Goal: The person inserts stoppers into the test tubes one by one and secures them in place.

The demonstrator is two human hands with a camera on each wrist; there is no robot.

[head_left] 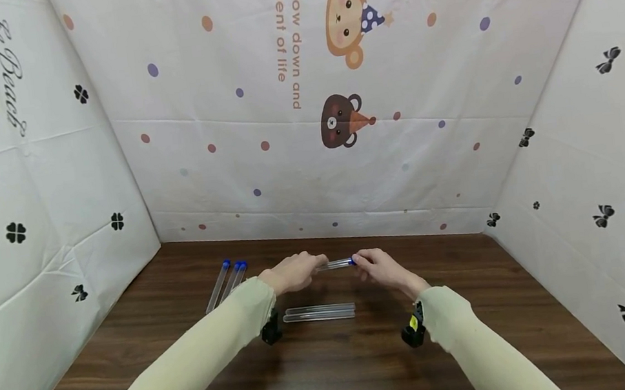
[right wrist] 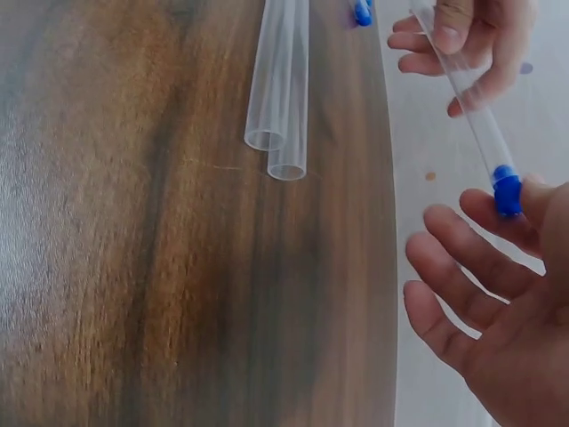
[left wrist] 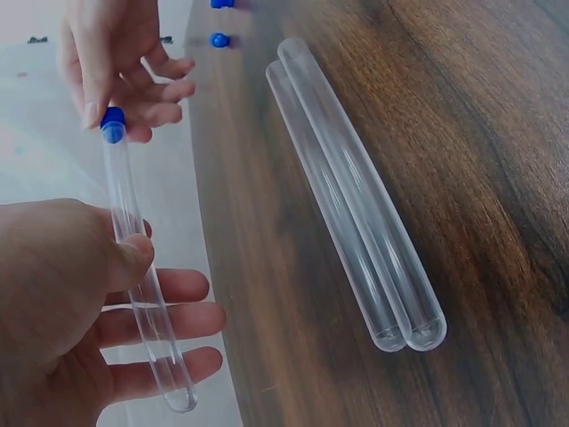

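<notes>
Hands (head_left: pixel 295 272) hold clear, round-bottomed tube (left wrist: pixel 156 311), blue cap (right wrist: pixel 507 193); table (right wrist: pixel 169 311) streaky wood-grain.

Over the brown table (head_left: pixel 335 377), our left hand (head_left: pixel 295 272) grips a clear tube (head_left: pixel 334 264) and our right hand (head_left: pixel 383 269) pinches the blue cap (head_left: pixel 353 260) at its three o'clock end. From there we see two loose tubes (head_left: pixel 319 316) at seven o'clock, three blue-capped tubes (head_left: pixel 232 281) at nine, a printed bear face (head_left: pixel 333 123) at twelve.
</notes>
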